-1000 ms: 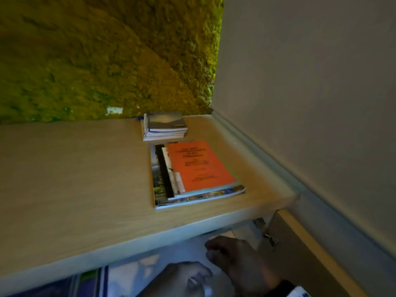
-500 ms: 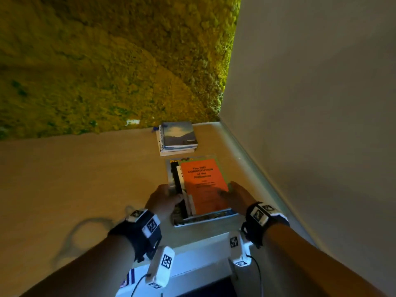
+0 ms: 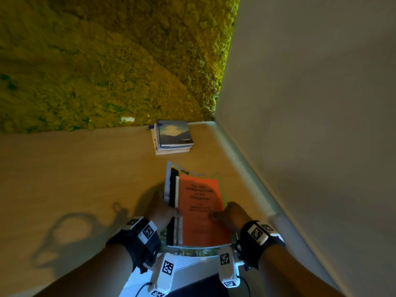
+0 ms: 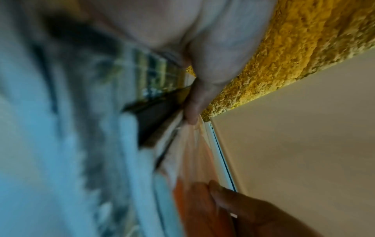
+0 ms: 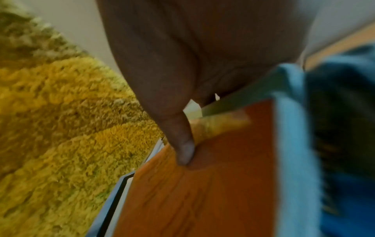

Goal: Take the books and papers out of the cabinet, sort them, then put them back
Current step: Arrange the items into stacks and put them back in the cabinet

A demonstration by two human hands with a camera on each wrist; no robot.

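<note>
A stack of books and papers with an orange booklet [image 3: 199,209] on top is held over the wooden cabinet top [image 3: 75,179], its near end past the front edge. My left hand [image 3: 162,209] grips the stack's left side, thumb on top [image 4: 192,102]. My right hand [image 3: 231,215] grips the right side, its thumb [image 5: 182,149] pressed on the orange booklet's cover [image 5: 202,192]. A smaller pile with a spiral notebook [image 3: 174,133] on top lies farther back near the corner.
A yellow-green moss wall [image 3: 107,61] rises behind the cabinet top. A plain white wall [image 3: 310,125] closes the right side. Below the front edge, white and dark surfaces [image 3: 192,281] show between my wrists.
Both hands came up from below the cabinet top, took hold of the orange-topped stack at its sides, and have drawn it toward me, its near end now over the front edge.
</note>
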